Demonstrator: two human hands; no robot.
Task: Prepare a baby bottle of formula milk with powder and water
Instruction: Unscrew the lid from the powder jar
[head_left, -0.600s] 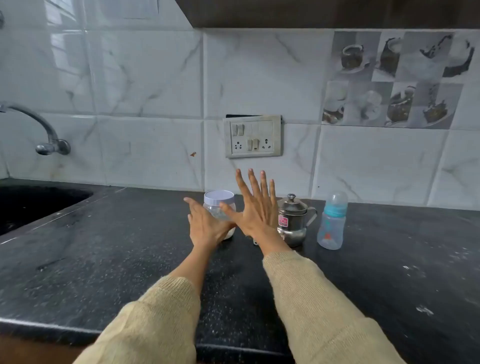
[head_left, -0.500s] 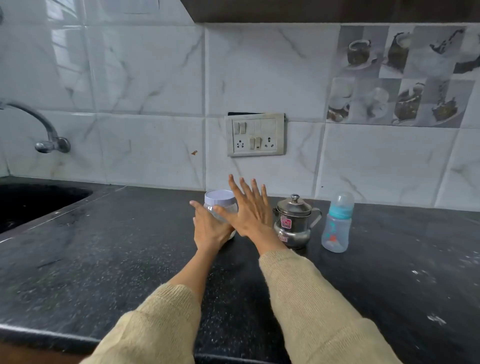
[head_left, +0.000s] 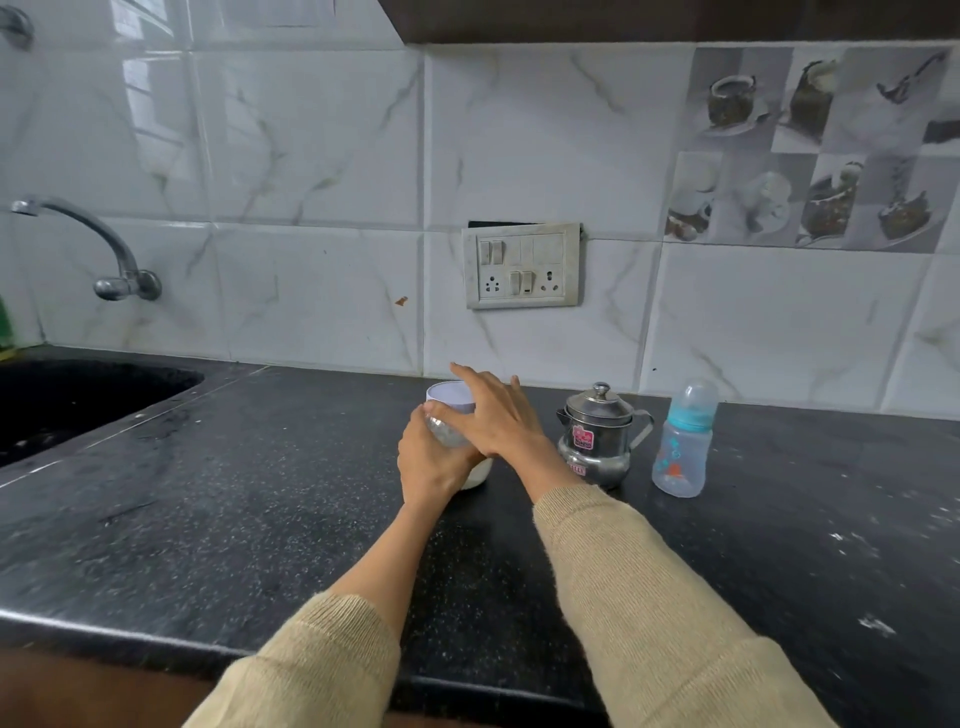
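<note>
— Where's the bottle? 
— The baby bottle (head_left: 684, 441) stands capped at the counter's (head_left: 234, 509) back beside a steel pot (head_left: 597, 436); nothing mixed yet.

— And the hands? 
— Left hand (head_left: 431, 462) grips the powder jar (head_left: 457, 436); right hand (head_left: 493, 415), fingers spread, covers its lid; opening, scooping, water remain.

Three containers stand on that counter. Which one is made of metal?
The steel pot in the middle, shiny, with a knobbed lid and side handle. The powder jar on its left and the baby bottle on its right are see-through plastic.

Soft even daylight, window glare on wall tiles (head_left: 150, 98); wide-angle bending at edges, slight blur
</note>
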